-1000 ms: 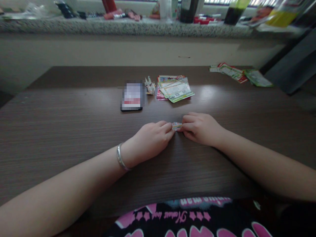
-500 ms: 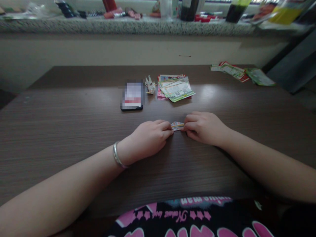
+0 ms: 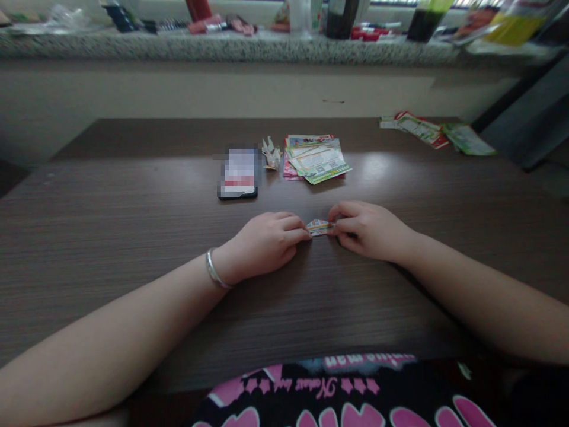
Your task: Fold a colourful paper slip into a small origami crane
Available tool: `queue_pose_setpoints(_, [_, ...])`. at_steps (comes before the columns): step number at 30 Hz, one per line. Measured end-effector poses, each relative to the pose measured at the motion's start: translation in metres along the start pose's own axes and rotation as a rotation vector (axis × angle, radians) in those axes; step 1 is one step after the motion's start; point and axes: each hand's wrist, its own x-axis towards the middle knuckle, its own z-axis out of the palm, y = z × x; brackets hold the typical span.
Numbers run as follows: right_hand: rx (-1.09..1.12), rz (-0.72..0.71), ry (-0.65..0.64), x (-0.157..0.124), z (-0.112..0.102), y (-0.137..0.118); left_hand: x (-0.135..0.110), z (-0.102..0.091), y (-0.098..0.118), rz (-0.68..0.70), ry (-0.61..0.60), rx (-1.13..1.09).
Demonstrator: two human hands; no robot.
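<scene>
A small folded piece of printed paper (image 3: 319,227) lies on the brown table (image 3: 133,237), with a peaked upper edge and coloured stripes. At its left end, my left hand (image 3: 273,242) pinches it between thumb and fingers; a silver bangle (image 3: 213,270) circles that wrist. My right hand (image 3: 367,230) grips the right end with its fingertips, which cover that corner. Both hands rest low over the tabletop, a short gap apart, with the paper's middle showing between them.
Beyond my hands lie a phone (image 3: 239,173) with a blurred screen, a folded paper figure (image 3: 271,154) and a stack of printed leaflets (image 3: 317,159). More leaflets (image 3: 422,128) are at the far right. Bottles and small items line the granite sill (image 3: 249,47).
My left hand and forearm have shifted slightly up and to the left. The right fingers have moved a little on the paper's end. The paper has stayed nearly in place.
</scene>
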Motion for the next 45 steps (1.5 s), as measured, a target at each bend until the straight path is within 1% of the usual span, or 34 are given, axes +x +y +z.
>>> queue_pose_setpoints(3, [0.090,-0.009,-0.008,-0.001,0.001,0.000,0.000,0.001,0.000,0.026,-0.009,0.052])
queue_pose_setpoints(5, [0.109,-0.015,-0.025,-0.001,0.001,-0.001,0.000,-0.001,0.001,0.038,-0.021,0.085])
queue_pose_setpoints(10, [0.023,-0.046,-0.049,0.001,-0.002,-0.009,0.001,-0.006,0.008,0.053,-0.038,0.169])
queue_pose_setpoints(12, [0.003,-0.067,-0.053,0.002,-0.003,-0.013,0.001,-0.006,0.011,0.034,-0.043,0.193])
queue_pose_setpoints(15, [0.005,-0.052,-0.043,0.004,-0.004,-0.017,-0.001,-0.006,0.013,0.026,-0.018,0.177])
queue_pose_setpoints(17, [0.056,-0.020,-0.027,0.005,-0.004,-0.017,-0.001,-0.006,0.012,0.023,0.003,0.152])
queue_pose_setpoints(20, [0.141,0.025,0.034,0.005,-0.001,-0.013,-0.002,-0.005,0.006,0.018,0.001,0.109])
queue_pose_setpoints(22, [0.153,0.021,0.083,0.005,0.002,-0.009,-0.002,-0.004,0.002,0.029,-0.014,0.079])
queue_pose_setpoints(24, [0.138,-0.016,0.106,0.005,0.005,-0.005,-0.002,-0.003,-0.002,0.047,-0.012,0.041])
queue_pose_setpoints(27, [0.121,-0.089,0.085,0.005,0.007,0.000,-0.003,0.000,-0.005,0.054,0.023,-0.017])
queue_pose_setpoints(30, [0.108,-0.128,0.058,0.006,0.007,0.001,-0.003,0.001,-0.006,0.021,0.055,-0.028])
queue_pose_setpoints(34, [0.041,-0.097,0.063,0.007,0.005,-0.003,-0.002,0.001,-0.005,-0.020,0.087,-0.009])
queue_pose_setpoints(39, [-0.043,-0.053,0.071,0.008,0.007,-0.006,0.001,-0.002,0.004,-0.128,0.129,-0.110])
queue_pose_setpoints(42, [-0.060,-0.038,0.082,0.009,0.008,-0.007,0.003,-0.003,0.008,-0.095,0.112,-0.068])
queue_pose_setpoints(45, [-0.053,-0.053,0.106,0.010,0.009,-0.006,0.003,-0.001,0.008,-0.057,0.096,-0.039])
